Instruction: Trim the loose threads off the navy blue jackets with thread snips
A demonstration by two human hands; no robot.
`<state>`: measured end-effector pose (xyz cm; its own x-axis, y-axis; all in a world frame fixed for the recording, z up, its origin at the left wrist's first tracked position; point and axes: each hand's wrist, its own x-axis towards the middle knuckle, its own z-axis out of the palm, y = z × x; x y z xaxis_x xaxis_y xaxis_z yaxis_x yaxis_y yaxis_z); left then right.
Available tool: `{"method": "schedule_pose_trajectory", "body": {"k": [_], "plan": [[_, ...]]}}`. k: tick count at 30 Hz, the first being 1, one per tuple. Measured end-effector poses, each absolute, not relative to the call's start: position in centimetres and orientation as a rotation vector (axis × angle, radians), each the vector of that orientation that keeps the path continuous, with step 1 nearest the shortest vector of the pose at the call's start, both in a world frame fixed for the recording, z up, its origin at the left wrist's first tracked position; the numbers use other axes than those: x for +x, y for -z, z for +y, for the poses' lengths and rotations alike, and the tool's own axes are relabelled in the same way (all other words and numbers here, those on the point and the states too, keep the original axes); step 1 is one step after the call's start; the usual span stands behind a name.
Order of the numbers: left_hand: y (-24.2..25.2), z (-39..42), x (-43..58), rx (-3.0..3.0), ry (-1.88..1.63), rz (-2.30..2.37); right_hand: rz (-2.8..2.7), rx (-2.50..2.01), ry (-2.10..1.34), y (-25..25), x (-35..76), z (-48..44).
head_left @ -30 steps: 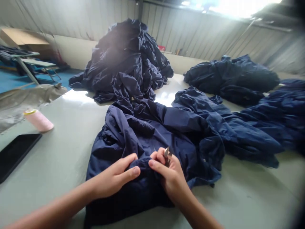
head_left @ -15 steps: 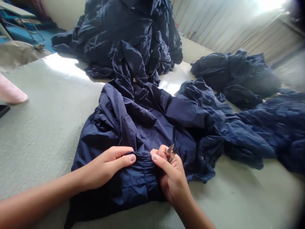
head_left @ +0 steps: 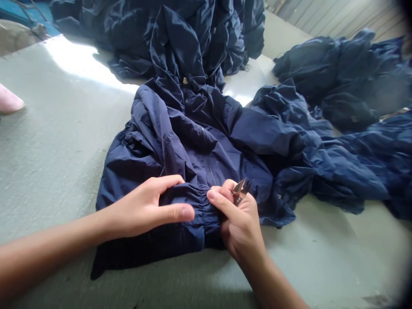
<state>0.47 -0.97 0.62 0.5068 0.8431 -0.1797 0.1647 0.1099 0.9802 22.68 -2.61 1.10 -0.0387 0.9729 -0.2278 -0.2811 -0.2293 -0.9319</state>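
A navy blue jacket (head_left: pixel 183 141) lies spread and creased, its gathered hem (head_left: pixel 199 204) nearest me. On the left part of that hem rests my left hand (head_left: pixel 144 206), thumb stretched out well apart from the fingers; the fingertips are partly hidden at the cloth's upper fold. My right hand (head_left: pixel 243 221) pinches the hem between thumb and forefinger. Tucked in the same hand are small metal thread snips (head_left: pixel 238 192), blades pointing up and away from me. A zip (head_left: pixel 210 169) runs up the jacket just beyond the hands.
A tall heap of navy garments (head_left: pixel 186 38) stands behind the jacket. More navy garments (head_left: pixel 337 73) lie at the back right and along the right side (head_left: pixel 363 163). All rest on a pale table (head_left: pixel 58 141). A pink rounded object (head_left: pixel 9 99) is at the left edge.
My left thumb has lifted off the hem and spread away from the fingers. The right hand keeps its pinch and the snips. The view has tilted down, so everything appears higher.
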Motion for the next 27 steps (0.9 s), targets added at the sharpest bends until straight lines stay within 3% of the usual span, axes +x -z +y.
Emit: {"method": "schedule_pose_trajectory", "body": {"k": [4,9,15,20,23,27], "plan": [[-0.6,-1.1,0.3,1.304,-0.534,0.878,-0.794,-1.118,-1.555,-1.2,22.8,-2.5],[0.2,-0.9,0.1,1.150,-0.596,0.885,-1.103,-1.141,-1.579,-1.0,23.7,-2.6],[0.4,-0.7,0.3,1.103,-0.568,0.867,-1.267,-1.137,-1.313,-1.6,23.5,-2.8],[0.5,-1.3,0.6,1.531,-0.831,1.162,-1.297,-1.196,-1.062,-2.2,23.3,-2.9],[0.6,-2.3,0.4,2.064,-1.150,1.126,-1.192,-1.241,-1.120,-1.6,23.5,-2.7],[0.8,-3.1,0.5,2.355,-1.112,0.952,-1.040,-1.158,-1.294,-0.6,23.5,-2.5]]}}
